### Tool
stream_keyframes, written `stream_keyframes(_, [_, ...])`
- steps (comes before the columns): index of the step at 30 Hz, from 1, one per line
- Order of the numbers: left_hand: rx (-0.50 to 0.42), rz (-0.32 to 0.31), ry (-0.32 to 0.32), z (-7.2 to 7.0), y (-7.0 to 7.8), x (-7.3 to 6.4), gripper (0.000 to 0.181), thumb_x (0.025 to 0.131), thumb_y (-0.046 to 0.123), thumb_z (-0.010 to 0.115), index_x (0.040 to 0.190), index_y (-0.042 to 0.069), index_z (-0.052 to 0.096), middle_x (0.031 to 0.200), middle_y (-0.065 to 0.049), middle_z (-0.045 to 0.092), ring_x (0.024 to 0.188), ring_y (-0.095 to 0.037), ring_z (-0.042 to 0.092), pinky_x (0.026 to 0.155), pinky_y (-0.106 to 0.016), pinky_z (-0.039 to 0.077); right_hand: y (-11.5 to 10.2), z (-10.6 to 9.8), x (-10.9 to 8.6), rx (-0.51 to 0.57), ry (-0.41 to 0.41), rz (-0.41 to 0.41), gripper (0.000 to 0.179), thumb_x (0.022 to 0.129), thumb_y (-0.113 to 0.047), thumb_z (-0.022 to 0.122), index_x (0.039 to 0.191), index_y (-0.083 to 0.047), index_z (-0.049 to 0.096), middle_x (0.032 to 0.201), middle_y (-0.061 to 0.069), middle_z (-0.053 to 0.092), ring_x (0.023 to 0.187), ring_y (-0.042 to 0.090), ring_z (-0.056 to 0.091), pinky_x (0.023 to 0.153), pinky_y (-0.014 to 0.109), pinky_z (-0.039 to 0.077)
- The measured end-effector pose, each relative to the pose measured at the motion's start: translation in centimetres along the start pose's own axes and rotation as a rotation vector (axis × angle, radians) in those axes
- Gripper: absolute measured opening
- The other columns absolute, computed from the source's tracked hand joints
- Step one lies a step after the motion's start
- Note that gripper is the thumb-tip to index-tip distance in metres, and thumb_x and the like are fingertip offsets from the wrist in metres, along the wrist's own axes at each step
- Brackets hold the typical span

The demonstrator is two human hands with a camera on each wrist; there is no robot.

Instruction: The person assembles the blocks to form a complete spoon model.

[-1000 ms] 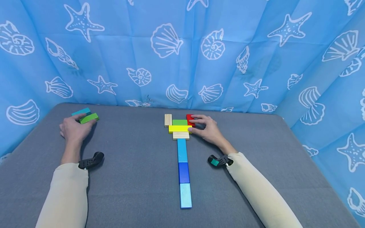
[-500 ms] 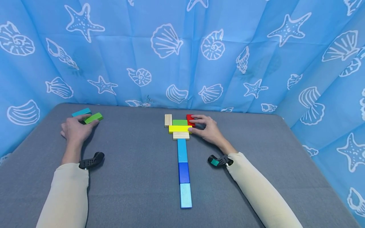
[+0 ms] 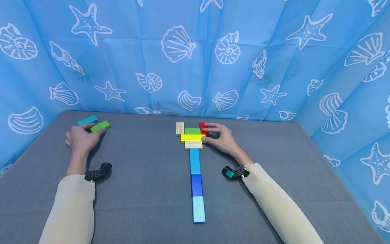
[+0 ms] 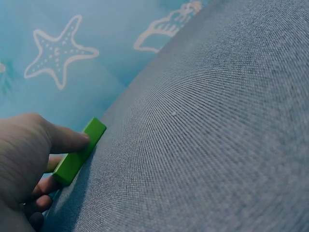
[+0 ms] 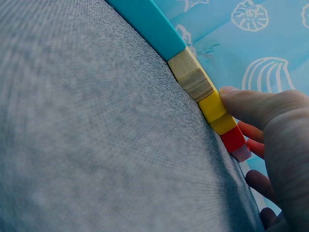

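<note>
At the table's far left, my left hand (image 3: 80, 137) pinches a green wooden block (image 3: 100, 126) between thumb and fingers; its side shows in the left wrist view (image 4: 79, 153). A teal block (image 3: 87, 120) lies just behind it. My right hand (image 3: 226, 140) rests at a flat figure of blocks, fingers fairly straight. Its thumb touches the end of a yellow block (image 3: 190, 138), while fingertips lie on a red block (image 3: 202, 126). Between the red block and a plain wooden block (image 3: 180, 129) sits another green block (image 3: 192, 131). A second plain block (image 3: 193, 145) lies below the yellow one.
From the plain block a column runs toward me: a sky-blue block (image 3: 195, 161), a dark blue block (image 3: 196, 184) and a light blue block (image 3: 199, 209). The grey table (image 3: 146, 176) ends at a blue shell-print curtain (image 3: 131, 54). Each wrist wears a black camera mount (image 3: 98, 172).
My left hand has drawn the green block slightly right and away from the teal block, then stayed nearly still. The right hand and the block figure have not moved.
</note>
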State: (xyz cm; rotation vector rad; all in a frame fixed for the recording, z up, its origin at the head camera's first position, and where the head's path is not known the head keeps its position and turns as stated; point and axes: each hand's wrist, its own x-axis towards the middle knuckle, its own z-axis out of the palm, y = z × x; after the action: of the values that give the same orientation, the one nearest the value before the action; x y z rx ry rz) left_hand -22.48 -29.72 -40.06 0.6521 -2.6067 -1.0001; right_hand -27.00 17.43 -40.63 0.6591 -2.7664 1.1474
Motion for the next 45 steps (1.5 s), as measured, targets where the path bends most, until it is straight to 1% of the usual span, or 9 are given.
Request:
stream_keyframes(7, [0.015, 0.0, -0.025, -0.1, 0.1, 0.1, 0.066, 0.096, 0.042, 0.065, 0.144, -0.001, 0.053, 0.142, -0.037, 0.038, 0.134, -0.055, 0.024, 0.102, -0.067, 0.017, 0.1, 0.1, 0.0, 0.017, 0.005, 0.006, 0.044, 0.089, -0.028, 0.08, 0.129, -0.011, 0.071, 0.147, 0.009, 0.055, 0.138, 0.034, 0.04, 0.112, 0.061, 0.018])
stream_keyframes(15, [0.012, 0.001, -0.025, -0.1, -0.1, 0.1, 0.062, 0.096, 0.041, 0.065, 0.141, -0.002, 0.056, 0.141, -0.036, 0.039, 0.133, -0.055, 0.025, 0.1, -0.067, 0.018, 0.0, 0.1, 0.0, 0.011, 0.008, -0.006, 0.044, 0.089, -0.028, 0.08, 0.128, -0.01, 0.071, 0.147, 0.009, 0.055, 0.138, 0.035, 0.04, 0.112, 0.062, 0.018])
stream_keyframes(19, [0.001, -0.005, -0.014, -0.1, -0.1, 0.1, 0.062, 0.097, 0.042, 0.065, 0.141, -0.001, 0.057, 0.143, -0.036, 0.038, 0.134, -0.054, 0.025, 0.101, -0.066, 0.018, 0.0, 0.1, 0.1, 0.011, 0.007, -0.006, 0.044, 0.089, -0.028, 0.08, 0.128, -0.01, 0.071, 0.146, 0.009, 0.055, 0.138, 0.035, 0.04, 0.112, 0.062, 0.018])
stream_keyframes(23, [-0.039, -0.014, 0.003, 0.1, 0.2, 0.1, 0.062, 0.097, 0.042, 0.065, 0.142, 0.0, 0.056, 0.145, -0.035, 0.038, 0.137, -0.053, 0.024, 0.105, -0.067, 0.014, 0.0, 0.1, 0.0, 0.007, 0.004, -0.006, 0.045, 0.089, -0.028, 0.08, 0.129, -0.01, 0.071, 0.147, 0.01, 0.054, 0.138, 0.035, 0.04, 0.112, 0.063, 0.018])
stream_keyframes(26, [-0.069, -0.011, 0.014, 0.1, 0.7, 0.0, 0.061, 0.097, 0.041, 0.066, 0.142, 0.001, 0.057, 0.146, -0.033, 0.037, 0.139, -0.052, 0.024, 0.107, -0.067, 0.012, 0.0, 0.1, 0.0, 0.011, 0.006, -0.007, 0.045, 0.089, -0.028, 0.08, 0.129, -0.01, 0.071, 0.147, 0.01, 0.055, 0.138, 0.035, 0.04, 0.112, 0.063, 0.018])
stream_keyframes(31, [-0.103, -0.001, 0.036, 0.1, 1.9, -0.1, 0.059, 0.097, 0.04, 0.066, 0.14, 0.001, 0.059, 0.146, -0.029, 0.04, 0.139, -0.049, 0.028, 0.107, -0.065, 0.014, 0.1, 0.1, 0.1, 0.018, 0.008, -0.012, 0.044, 0.089, -0.028, 0.08, 0.128, -0.01, 0.071, 0.146, 0.009, 0.055, 0.138, 0.035, 0.04, 0.112, 0.063, 0.018])
stream_keyframes(35, [-0.123, 0.006, 0.049, -0.1, 2.8, -0.2, 0.058, 0.097, 0.042, 0.067, 0.14, 0.004, 0.06, 0.14, -0.027, 0.048, 0.131, -0.045, 0.037, 0.105, -0.065, 0.019, 0.1, 0.1, 0.0, 0.017, 0.009, -0.017, 0.045, 0.089, -0.028, 0.08, 0.129, -0.01, 0.071, 0.146, 0.01, 0.055, 0.138, 0.035, 0.04, 0.111, 0.063, 0.018])
stream_keyframes(38, [-0.14, 0.018, 0.044, -0.3, 3.6, -0.4, 0.058, 0.096, 0.044, 0.067, 0.139, 0.005, 0.062, 0.139, -0.025, 0.049, 0.126, -0.041, 0.041, 0.103, -0.063, 0.022, 0.2, 0.1, 0.0, 0.021, 0.009, -0.015, 0.045, 0.089, -0.028, 0.08, 0.129, -0.01, 0.071, 0.146, 0.01, 0.055, 0.138, 0.034, 0.04, 0.112, 0.063, 0.017])
stream_keyframes(45, [-0.219, 0.108, 0.026, -0.8, 5.6, -1.0, 0.057, 0.094, 0.039, 0.071, 0.136, 0.001, 0.063, 0.141, -0.025, 0.045, 0.126, -0.038, 0.041, 0.095, -0.052, 0.033, 0.2, 0.2, 0.0, 0.017, 0.012, -0.013, 0.045, 0.089, -0.029, 0.08, 0.129, -0.009, 0.071, 0.147, 0.01, 0.054, 0.139, 0.035, 0.039, 0.112, 0.064, 0.016])
